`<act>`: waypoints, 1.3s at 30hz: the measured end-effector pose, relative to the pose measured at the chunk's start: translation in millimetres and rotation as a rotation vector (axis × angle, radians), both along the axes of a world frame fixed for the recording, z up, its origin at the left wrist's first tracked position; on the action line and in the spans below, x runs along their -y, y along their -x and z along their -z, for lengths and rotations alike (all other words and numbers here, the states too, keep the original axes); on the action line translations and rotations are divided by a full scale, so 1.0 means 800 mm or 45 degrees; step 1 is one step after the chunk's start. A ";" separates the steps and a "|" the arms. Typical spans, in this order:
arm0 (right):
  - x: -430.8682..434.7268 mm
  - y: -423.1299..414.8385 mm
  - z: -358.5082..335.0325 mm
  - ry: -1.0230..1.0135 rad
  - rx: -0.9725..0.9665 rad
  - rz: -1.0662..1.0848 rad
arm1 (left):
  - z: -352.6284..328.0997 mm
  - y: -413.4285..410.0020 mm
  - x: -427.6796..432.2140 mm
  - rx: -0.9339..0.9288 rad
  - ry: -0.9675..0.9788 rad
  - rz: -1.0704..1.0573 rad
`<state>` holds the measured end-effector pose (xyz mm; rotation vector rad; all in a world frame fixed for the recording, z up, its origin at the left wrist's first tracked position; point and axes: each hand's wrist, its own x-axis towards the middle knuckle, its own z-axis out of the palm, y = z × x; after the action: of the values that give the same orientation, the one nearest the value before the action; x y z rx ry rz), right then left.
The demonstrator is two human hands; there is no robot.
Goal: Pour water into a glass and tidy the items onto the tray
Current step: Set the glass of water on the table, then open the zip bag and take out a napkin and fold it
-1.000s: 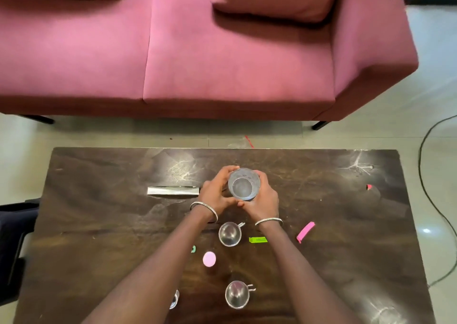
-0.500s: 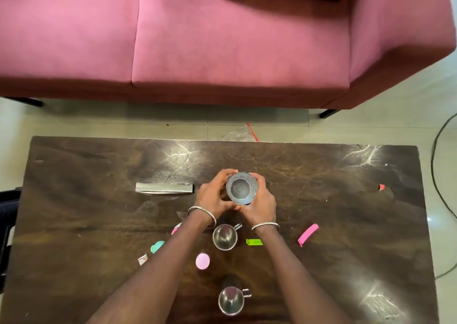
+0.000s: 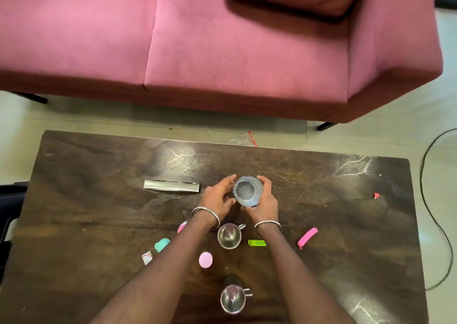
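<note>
Here we clasp the clear glass between both hands, just beyond the steel cup on the dark table. Our left hand curls its fingers round the glass's left side, and our right hand wraps its right side.

I could read nothing in this view. The small card near the front left of the table carried coloured print, but it was far too small for me to make out any word. The green tag showed a few dark lines that might have been lettering; I couldn't tell. The glass was blurred, with no legible mark.
</note>
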<state>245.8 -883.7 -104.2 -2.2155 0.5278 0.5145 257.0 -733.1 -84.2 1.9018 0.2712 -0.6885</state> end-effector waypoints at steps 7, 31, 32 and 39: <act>-0.017 0.048 -0.040 0.136 -0.086 0.336 | -0.052 0.064 -0.057 0.121 -0.188 -0.091; -0.420 0.379 -0.213 0.067 0.407 -0.167 | -0.192 0.445 -0.433 0.422 -0.423 -0.674; -0.442 0.390 -0.217 0.052 0.414 -0.208 | -0.198 0.460 -0.454 0.431 -0.439 -0.711; -0.574 0.432 -0.245 -0.026 0.494 -0.433 | -0.233 0.528 -0.584 0.420 -0.592 -0.975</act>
<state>-99.9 -424.8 91.5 -2.3174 -0.0584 0.2453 -165.2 -265.7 102.6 2.0805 0.9429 0.2233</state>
